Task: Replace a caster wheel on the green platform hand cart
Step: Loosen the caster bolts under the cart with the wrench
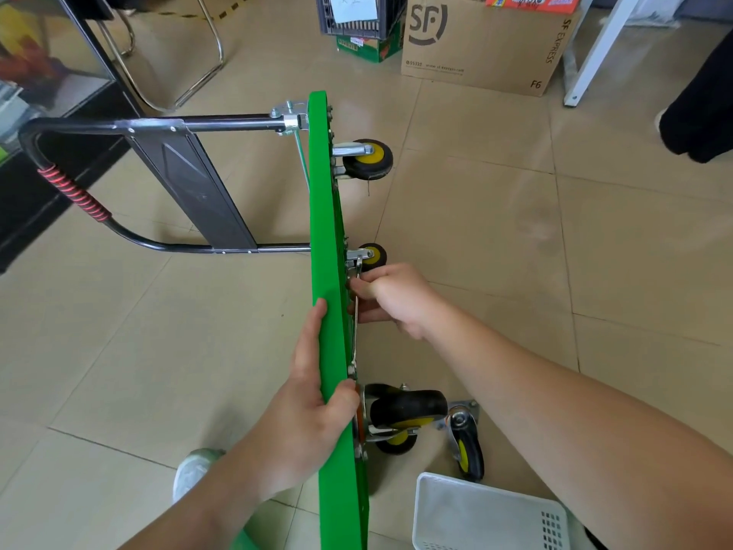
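The beige tiled floor (496, 240) carries a green flat-decked hand cart (323, 216), stood on its long edge. Right of the cart's near end lies a loose black caster wheel with a yellow hub (465, 450). A white perforated plastic basket (476, 518) sits nearer still. Beyond the cart's far end sits a brown cardboard box (488, 45).
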`<state>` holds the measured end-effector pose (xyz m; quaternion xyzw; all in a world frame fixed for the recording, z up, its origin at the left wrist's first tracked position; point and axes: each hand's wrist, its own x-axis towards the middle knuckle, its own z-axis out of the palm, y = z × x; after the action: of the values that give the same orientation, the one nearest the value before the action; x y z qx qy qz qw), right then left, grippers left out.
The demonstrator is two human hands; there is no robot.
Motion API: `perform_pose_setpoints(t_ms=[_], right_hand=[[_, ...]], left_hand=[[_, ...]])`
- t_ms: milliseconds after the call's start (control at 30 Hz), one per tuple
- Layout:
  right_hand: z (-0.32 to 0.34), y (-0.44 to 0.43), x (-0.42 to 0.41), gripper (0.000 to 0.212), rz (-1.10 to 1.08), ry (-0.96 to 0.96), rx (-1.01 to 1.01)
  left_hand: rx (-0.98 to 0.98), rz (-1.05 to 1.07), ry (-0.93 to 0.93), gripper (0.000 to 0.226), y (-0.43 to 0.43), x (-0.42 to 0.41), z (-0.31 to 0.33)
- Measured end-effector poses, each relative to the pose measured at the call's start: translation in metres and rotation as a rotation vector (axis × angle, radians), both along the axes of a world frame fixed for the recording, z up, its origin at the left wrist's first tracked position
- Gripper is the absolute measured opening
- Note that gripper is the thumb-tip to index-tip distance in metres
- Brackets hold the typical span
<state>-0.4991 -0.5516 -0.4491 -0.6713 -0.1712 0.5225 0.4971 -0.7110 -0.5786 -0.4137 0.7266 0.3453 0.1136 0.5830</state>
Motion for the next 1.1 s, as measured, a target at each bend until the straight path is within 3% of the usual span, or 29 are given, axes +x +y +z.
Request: perform_pose_setpoints(t_ms=[267,467,833,1100], right_hand=[[-0.009,-0.004,-0.007,0.035,0.075,0.026,-0.008],[0.021,-0.029,-0.022,0.013,0.107,-0.19,0.167],[0.034,-0.101,-0.054,0.034,-0.01,-0.307,0.435],[0.032,-0.099,-0.04,0.028,-0.107,-0.264,0.449]], left_hand=[[-0.01,-0.003,0.025,0.089,0.0,-0.001,0.0],[0.007,0.004,0.028,0.089,0.001,0.001,0.002],[0.024,0.025,0.019,0.087,-0.003,0.003,0.008],[0.012,0.006,0.033,0.087,-0.002,0.001,0.007]])
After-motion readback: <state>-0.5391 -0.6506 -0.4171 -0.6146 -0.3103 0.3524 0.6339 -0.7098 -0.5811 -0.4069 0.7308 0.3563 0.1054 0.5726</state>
